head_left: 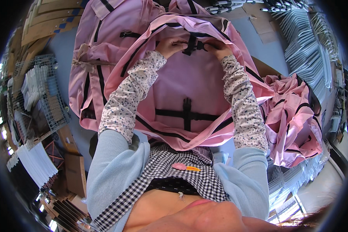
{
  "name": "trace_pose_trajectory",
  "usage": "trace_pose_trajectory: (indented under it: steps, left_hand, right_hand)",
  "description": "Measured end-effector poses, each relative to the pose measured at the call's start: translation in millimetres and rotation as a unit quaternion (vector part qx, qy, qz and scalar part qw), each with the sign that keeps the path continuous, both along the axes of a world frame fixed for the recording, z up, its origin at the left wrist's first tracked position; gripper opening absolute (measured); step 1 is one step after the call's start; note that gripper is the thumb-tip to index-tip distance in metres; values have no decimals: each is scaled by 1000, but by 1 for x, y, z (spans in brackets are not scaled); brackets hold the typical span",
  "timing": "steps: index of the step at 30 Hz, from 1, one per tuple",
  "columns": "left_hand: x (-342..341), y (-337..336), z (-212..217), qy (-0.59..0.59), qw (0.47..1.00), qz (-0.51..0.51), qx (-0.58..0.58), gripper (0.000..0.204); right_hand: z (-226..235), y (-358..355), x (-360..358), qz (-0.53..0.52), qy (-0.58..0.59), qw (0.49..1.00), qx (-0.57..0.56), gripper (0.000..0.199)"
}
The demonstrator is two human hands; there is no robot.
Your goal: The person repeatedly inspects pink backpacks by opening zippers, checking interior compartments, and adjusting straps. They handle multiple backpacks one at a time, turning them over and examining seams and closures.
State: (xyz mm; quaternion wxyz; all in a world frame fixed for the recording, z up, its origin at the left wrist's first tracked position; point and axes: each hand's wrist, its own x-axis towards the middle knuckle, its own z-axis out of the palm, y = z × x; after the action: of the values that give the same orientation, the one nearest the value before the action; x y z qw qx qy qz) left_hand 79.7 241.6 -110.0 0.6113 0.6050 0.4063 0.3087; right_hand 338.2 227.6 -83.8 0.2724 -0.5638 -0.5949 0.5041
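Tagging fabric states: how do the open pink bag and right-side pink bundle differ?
The pink bag is spread open; the pink bundle is crumpled. The bag looks larger than the bundle. Left hand and right hand are in the bag; neither touches the bundle. Shared: pink fabric, black strips.

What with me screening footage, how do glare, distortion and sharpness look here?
Head view: strong fisheye curve and black corners; glare whitens a bright patch at lower right; pink bag and black buckle look reasonably sharp; wire rack at left looks softer.
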Motion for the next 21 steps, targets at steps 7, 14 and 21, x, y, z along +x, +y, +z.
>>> trace_pose_trajectory:
  steps: [7,14,21]
  left_hand:
    - [2,1,4,44,998,-30,14,31]
    - [14,-4,12,103,991,-29,86,31]
    - [33,-33,28,244,944,70,209,33]
  right_hand:
    - [3,-3,3,34,11,999,-22,30]
    - [0,-13,-6,4,-18,999,29,26]
    - [25,-15,-25,73,-329,938,85,29]
